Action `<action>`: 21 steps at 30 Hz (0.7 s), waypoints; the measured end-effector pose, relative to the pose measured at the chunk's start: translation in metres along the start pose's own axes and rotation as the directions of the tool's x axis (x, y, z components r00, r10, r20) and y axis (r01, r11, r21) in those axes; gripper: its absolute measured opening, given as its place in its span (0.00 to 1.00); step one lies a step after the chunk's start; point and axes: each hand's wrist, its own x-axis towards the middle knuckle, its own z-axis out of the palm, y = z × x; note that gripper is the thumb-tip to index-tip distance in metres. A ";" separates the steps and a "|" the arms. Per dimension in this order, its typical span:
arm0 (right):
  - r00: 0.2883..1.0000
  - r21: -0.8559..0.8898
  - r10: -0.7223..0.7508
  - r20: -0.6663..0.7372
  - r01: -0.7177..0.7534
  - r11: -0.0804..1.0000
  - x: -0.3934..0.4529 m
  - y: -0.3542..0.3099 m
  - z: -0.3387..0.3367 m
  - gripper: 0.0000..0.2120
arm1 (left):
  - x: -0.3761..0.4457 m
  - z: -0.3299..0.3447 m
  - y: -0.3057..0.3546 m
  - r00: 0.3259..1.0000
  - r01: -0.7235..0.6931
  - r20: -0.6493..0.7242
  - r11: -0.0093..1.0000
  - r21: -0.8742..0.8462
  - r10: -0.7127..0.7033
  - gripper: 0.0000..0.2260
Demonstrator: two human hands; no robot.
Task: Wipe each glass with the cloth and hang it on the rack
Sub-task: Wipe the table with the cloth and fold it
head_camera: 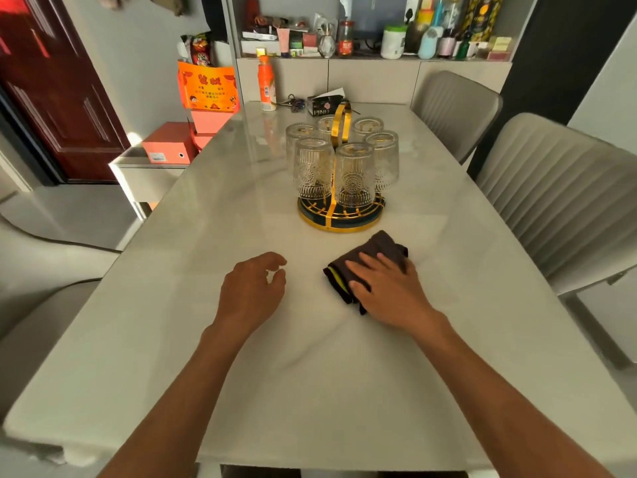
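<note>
I am resting my right hand (386,288) flat, fingers spread, on the folded cloth (368,260); my left hand (253,288) is hovering loosely curled, empty. Six glasses (355,174) are hanging inverted on the rack (339,220) just beyond. Risk: a careless reach is likely knocking neighbouring glasses together.

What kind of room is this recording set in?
Probably a home dining room: a marble-look table with padded chairs beside it, and cluttered shelves of household bottles behind.
</note>
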 end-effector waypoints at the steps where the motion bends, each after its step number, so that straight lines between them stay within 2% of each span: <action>1: 1.000 -0.017 -0.017 0.007 0.017 1.000 -0.019 -0.006 0.002 0.23 | -0.003 0.006 0.011 0.999 -0.028 0.029 1.000 0.009 0.028 0.07; 3: 0.993 -0.027 -0.113 0.018 0.114 0.993 -0.054 -0.024 0.005 0.23 | -0.010 0.017 0.032 0.987 -0.086 0.143 0.993 0.085 0.073 0.09; 5: 0.982 0.048 -0.182 -0.054 0.184 0.982 -0.074 -0.026 0.000 0.19 | -0.018 0.029 0.047 0.958 -0.154 0.274 0.958 0.242 0.085 0.17; 7: 0.968 0.135 -0.071 -0.242 0.106 0.985 -0.072 -0.013 -0.012 0.16 | -0.022 0.031 0.051 0.939 -0.188 0.338 0.918 0.350 0.063 0.23; 8: 0.948 0.150 0.026 -0.316 0.024 0.988 -0.066 -0.005 -0.018 0.17 | -0.024 0.030 0.050 0.932 -0.179 0.361 0.921 0.346 0.046 0.24; 9: 0.937 0.147 0.114 -0.330 -0.068 0.987 -0.059 0.002 -0.024 0.19 | -0.027 0.029 0.050 0.924 -0.163 0.382 0.933 0.320 0.031 0.24; 11: 0.958 0.134 0.187 -0.219 -0.161 0.978 -0.047 0.007 -0.028 0.21 | -0.030 0.026 0.050 0.911 -0.135 0.413 0.954 0.269 0.013 0.20; 12: 0.970 0.163 0.177 -0.164 -0.150 0.975 -0.042 0.005 -0.028 0.17 | -0.031 0.024 0.050 0.912 -0.122 0.411 0.958 0.258 0.006 0.18; 14: 0.979 0.280 0.133 -0.151 -0.087 0.956 -0.036 0.002 -0.025 0.05 | -0.028 0.021 0.050 0.924 -0.107 0.382 0.962 0.250 0.004 0.15; 15: 0.980 0.318 0.132 -0.149 -0.079 0.945 -0.035 0.003 -0.024 0.03 | -0.026 0.020 0.050 0.928 -0.109 0.373 0.964 0.241 0.012 0.13; 16: 0.983 0.319 0.135 -0.122 -0.090 0.944 -0.034 0.002 -0.024 0.05 | -0.024 0.018 0.050 0.931 -0.110 0.364 0.968 0.225 0.021 0.12; 18: 0.985 0.249 0.154 -0.079 -0.130 0.960 -0.034 0.005 -0.022 0.11 | -0.019 0.018 0.052 0.933 -0.139 0.354 0.973 0.183 0.066 0.15; 19: 0.985 0.241 0.139 -0.104 -0.110 0.964 -0.034 0.006 -0.020 0.10 | -0.016 0.020 0.054 0.928 -0.171 0.359 0.973 0.158 0.105 0.17; 21: 0.985 0.362 0.040 -0.167 0.023 0.932 -0.036 0.009 -0.021 0.04 | -0.011 0.023 0.060 0.886 -0.272 0.406 0.960 0.063 0.224 0.27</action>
